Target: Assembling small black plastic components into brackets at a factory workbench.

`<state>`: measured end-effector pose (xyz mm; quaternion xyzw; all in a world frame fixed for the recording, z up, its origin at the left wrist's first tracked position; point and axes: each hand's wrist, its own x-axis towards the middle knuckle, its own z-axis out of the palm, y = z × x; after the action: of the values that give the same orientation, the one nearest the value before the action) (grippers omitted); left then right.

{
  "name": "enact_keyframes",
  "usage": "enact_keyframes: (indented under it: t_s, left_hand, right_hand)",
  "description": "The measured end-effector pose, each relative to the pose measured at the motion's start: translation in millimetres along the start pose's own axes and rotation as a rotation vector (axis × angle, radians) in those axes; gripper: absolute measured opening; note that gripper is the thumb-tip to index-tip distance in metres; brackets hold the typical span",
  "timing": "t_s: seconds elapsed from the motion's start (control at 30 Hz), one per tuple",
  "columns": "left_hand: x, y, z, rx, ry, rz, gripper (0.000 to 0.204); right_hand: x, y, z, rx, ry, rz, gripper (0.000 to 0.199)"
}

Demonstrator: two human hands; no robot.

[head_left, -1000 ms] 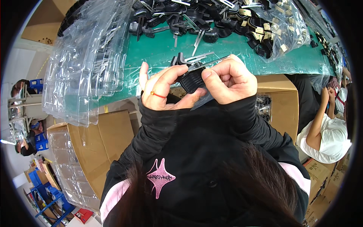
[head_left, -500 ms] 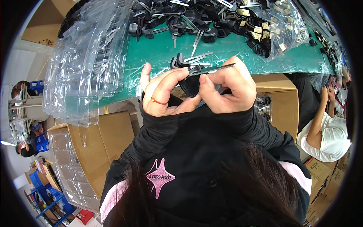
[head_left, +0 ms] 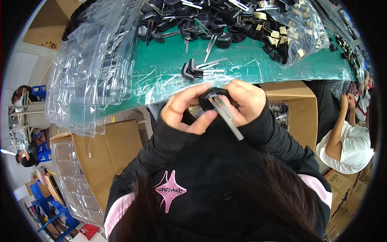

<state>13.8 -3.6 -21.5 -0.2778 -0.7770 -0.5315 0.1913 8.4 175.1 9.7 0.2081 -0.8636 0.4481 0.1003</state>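
Between my hands is a black plastic piece (head_left: 206, 101) with a flat metal strip (head_left: 229, 120), toothed along one edge, slanting down to the right from it. My left hand (head_left: 181, 109) grips the black part's left side, fingers above and thumb beside the strip. With its fingers curled round the right side, my right hand (head_left: 250, 103) also holds the piece; some fingertips are hidden behind it. Just beyond, on the green table, lies a small group of similar black pieces (head_left: 192, 70) with metal strips.
Similar pieces form a large pile (head_left: 193, 24) at the table's (head_left: 161, 66) far side. A clear plastic bag (head_left: 308, 36) lies right, stacked clear trays (head_left: 90, 76) left. Cardboard boxes (head_left: 109, 149) (head_left: 300, 105) stand below the table edge. Another person (head_left: 346, 141) sits at right.
My hands have lowered the piece toward my body and turned it. Its strip, which pointed up to the right, now points down to the right with its toothed edge showing.
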Motion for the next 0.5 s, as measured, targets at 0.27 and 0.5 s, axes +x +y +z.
enact_keyframes:
  t_s: [0.27,0.5]
  left_hand:
    - [-9,-2,10,-0.227,-0.269,-0.575,0.015]
    - [2,-8,8,-0.222,-0.289,-0.538,0.014]
  right_hand:
    - [-9,12,11,-0.187,-0.010,-0.236,0.016]
    - [-17,20,15,-0.152,0.029,-0.201,0.018]
